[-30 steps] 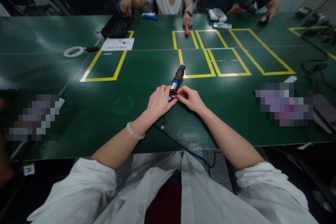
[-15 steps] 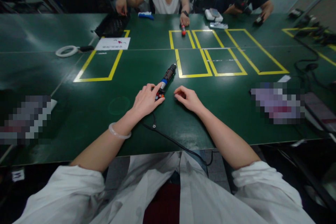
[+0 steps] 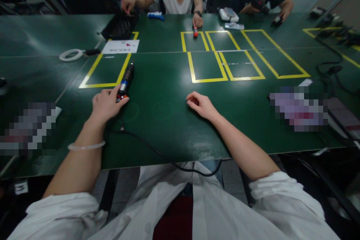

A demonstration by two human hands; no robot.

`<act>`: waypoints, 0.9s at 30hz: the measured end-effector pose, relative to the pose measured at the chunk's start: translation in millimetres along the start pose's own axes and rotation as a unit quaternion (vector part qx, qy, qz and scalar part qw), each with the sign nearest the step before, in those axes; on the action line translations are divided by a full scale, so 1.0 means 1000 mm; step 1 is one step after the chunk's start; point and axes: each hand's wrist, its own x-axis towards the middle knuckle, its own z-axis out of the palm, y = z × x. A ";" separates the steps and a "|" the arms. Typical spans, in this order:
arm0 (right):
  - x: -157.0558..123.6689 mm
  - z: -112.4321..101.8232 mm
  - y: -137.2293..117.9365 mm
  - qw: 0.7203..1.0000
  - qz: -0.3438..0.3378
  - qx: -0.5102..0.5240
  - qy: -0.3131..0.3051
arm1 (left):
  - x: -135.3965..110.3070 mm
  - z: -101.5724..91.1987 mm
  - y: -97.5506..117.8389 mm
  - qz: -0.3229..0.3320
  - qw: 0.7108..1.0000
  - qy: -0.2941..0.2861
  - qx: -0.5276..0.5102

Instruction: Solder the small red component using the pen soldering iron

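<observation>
My left hand (image 3: 108, 104) is closed around the rear end of a corded electric screwdriver (image 3: 126, 80), black with a blue and silver band. It lies low over the green table (image 3: 157, 131), its tip pointing away from me beside the right line of the left yellow taped rectangle (image 3: 98, 85). Red and orange bits show at the end under my fingers. A black cord (image 3: 140, 140) trails from it to the table's front edge. My right hand (image 3: 201, 105) rests on the table, fingers loosely curled in, with nothing visible in them.
Several yellow taped rectangles (image 3: 209, 81) mark the table's middle and right. A printed sheet (image 3: 120, 46), a black tray (image 3: 119, 26) and a white cable coil (image 3: 71, 55) lie far left. Opposite, one person's hand (image 3: 197, 20) touches a red object (image 3: 195, 33); another person holds dark items.
My left hand has carried the electric screwdriver leftward, from the table's middle to beside the left taped rectangle, its cord following. My right hand has stayed put.
</observation>
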 end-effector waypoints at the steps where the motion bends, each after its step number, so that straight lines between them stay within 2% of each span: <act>1: 0.000 0.000 0.000 1.000 -0.001 0.000 0.000 | 0.002 -0.001 -0.010 -0.016 1.000 -0.004 0.008; 5: 0.001 0.002 0.002 1.000 0.001 -0.001 -0.003 | 0.010 -0.002 -0.041 -0.079 0.997 -0.012 0.020; 9: 0.001 0.002 0.003 1.000 0.000 -0.001 -0.002 | 0.012 -0.002 -0.057 -0.115 0.993 0.009 0.026; 19: 0.000 0.001 0.000 1.000 0.002 -0.002 -0.008 | 0.002 0.003 -0.051 -0.135 0.983 0.121 0.031; 27: 0.001 0.002 0.000 1.000 0.007 0.002 -0.012 | 0.000 -0.002 -0.051 -0.155 0.979 0.123 0.046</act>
